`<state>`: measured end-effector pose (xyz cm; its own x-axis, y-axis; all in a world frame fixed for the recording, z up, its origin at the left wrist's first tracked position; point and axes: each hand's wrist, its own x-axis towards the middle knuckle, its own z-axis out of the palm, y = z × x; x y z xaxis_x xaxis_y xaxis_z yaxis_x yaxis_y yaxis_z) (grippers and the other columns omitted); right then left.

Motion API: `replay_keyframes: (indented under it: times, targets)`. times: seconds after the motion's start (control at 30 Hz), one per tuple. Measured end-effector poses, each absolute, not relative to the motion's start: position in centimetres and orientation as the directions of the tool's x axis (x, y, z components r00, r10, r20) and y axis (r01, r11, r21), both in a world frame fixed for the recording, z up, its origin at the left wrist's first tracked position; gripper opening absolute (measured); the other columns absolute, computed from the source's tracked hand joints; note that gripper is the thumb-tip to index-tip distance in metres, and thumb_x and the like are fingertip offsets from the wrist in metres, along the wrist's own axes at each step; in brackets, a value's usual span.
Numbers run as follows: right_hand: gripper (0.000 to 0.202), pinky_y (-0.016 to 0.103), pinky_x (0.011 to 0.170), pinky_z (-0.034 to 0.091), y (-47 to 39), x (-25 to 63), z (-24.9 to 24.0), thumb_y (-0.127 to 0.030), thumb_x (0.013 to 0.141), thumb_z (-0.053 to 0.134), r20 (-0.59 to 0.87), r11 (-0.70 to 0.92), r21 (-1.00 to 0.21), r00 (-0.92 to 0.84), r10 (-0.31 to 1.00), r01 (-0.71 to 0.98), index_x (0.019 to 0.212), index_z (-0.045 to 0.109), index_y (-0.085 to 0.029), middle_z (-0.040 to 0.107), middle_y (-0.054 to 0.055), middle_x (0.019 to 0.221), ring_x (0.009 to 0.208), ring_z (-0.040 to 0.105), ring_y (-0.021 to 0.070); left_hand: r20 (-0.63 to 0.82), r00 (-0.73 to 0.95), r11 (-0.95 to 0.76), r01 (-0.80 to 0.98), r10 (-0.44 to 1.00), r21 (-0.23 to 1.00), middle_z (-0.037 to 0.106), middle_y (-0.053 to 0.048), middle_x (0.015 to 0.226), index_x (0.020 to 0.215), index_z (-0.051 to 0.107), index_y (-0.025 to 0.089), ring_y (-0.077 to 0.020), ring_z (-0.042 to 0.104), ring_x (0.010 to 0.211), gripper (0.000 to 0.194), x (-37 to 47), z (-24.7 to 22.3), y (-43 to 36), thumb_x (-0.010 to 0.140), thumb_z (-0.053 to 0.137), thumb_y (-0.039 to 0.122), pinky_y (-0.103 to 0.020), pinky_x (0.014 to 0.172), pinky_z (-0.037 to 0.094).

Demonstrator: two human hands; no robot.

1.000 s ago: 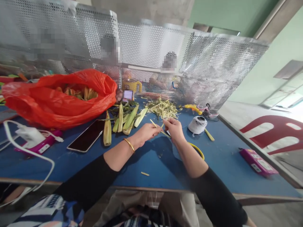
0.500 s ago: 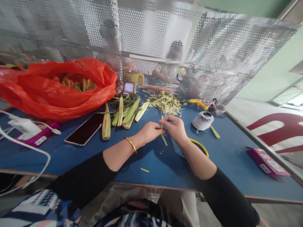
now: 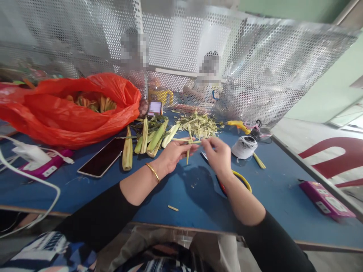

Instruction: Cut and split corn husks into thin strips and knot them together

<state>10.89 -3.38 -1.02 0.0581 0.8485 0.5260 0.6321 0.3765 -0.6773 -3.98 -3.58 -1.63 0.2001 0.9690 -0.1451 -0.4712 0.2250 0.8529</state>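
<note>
My left hand (image 3: 174, 154) holds a small cross-shaped piece of pale green strips (image 3: 190, 142) between thumb and fingers. At the right end of this piece, my right hand (image 3: 217, 153) has its fingers closed together; whether they grip the strip tip is hard to see. Scissors (image 3: 246, 180) with a yellow and red handle lie partly under my right wrist. Behind my hands is a heap of shredded green strips (image 3: 201, 124), with husk-like stalks (image 3: 158, 136) to its left.
A red plastic bag (image 3: 68, 130) stands at the left, near a phone (image 3: 101, 156) and a white charger (image 3: 32, 153). To the right are white thread (image 3: 244, 146), a yellow glue gun (image 3: 238, 125) and a purple box (image 3: 326, 199). A perforated screen (image 3: 181, 37) rises behind.
My hands have moved slightly apart, my right one to the right. The crossed strips now show openly on my left fingers, and more of the scissors is visible.
</note>
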Motion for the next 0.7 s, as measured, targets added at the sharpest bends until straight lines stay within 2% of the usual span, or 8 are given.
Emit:
replay_keyframes:
  times: [0.1,0.2,0.4,0.53,0.7]
  targets:
    - [0.043,0.026,0.052,0.030,-3.4,9.9,-2.2,-0.056,0.076,0.055,0.214,0.243,-0.770,-0.120,0.969,0.590,0.054,0.061,-0.019,0.058,0.000,0.051,0.050,0.044,0.0121,-0.144,0.150,0.200,-0.496,0.978,0.845,0.074,-0.007,0.076,0.090,0.073,0.012,-0.0147,0.068,0.071,0.019,-3.9,-1.6,-3.6,0.073,0.068,0.006,-0.025,0.070,0.051]
    - [0.043,0.026,0.051,0.028,-3.4,9.3,-2.9,-0.056,0.074,0.056,0.089,0.147,-0.819,-0.130,0.988,0.555,0.054,0.063,-0.018,0.055,-0.001,0.047,0.046,0.041,0.0108,-0.165,0.123,0.205,-0.492,0.979,0.846,0.074,-0.008,0.075,0.091,0.073,0.012,-0.0160,0.068,0.075,0.019,-3.9,-1.5,-3.8,0.074,0.066,0.009,-0.025,0.068,0.051]
    - [0.045,0.026,0.050,0.029,-3.9,9.0,-3.0,-0.058,0.071,0.061,0.051,0.101,-0.818,-0.103,0.993,0.566,0.051,0.063,-0.017,0.055,0.000,0.045,0.046,0.043,0.0113,-0.108,0.030,0.110,-0.429,0.994,0.897,0.074,-0.006,0.077,0.087,0.075,0.014,-0.0158,0.067,0.078,0.019,-3.5,-1.7,-4.1,0.069,0.071,0.013,-0.024,0.067,0.050]
    - [0.041,0.026,0.050,0.031,-4.1,8.6,-3.1,-0.052,0.075,0.058,0.151,0.216,-0.846,-0.169,0.974,0.488,0.051,0.060,-0.018,0.055,-0.001,0.047,0.047,0.043,0.0115,-0.117,0.039,0.122,-0.410,0.992,0.904,0.075,-0.008,0.084,0.080,0.076,0.013,-0.0128,0.062,0.066,0.014,-3.4,-1.9,-4.0,0.066,0.073,0.016,-0.021,0.053,0.044]
    - [0.033,0.026,0.055,0.035,-4.5,8.4,-2.9,-0.037,0.080,0.050,0.248,0.328,-0.804,-0.222,0.943,0.496,0.053,0.057,-0.021,0.053,-0.001,0.049,0.051,0.047,0.0128,-0.168,0.037,0.165,-0.470,0.985,0.867,0.072,-0.006,0.071,0.081,0.074,0.012,-0.0120,0.055,0.053,0.016,-3.5,-2.1,-3.8,0.065,0.073,0.014,-0.023,0.045,0.039]
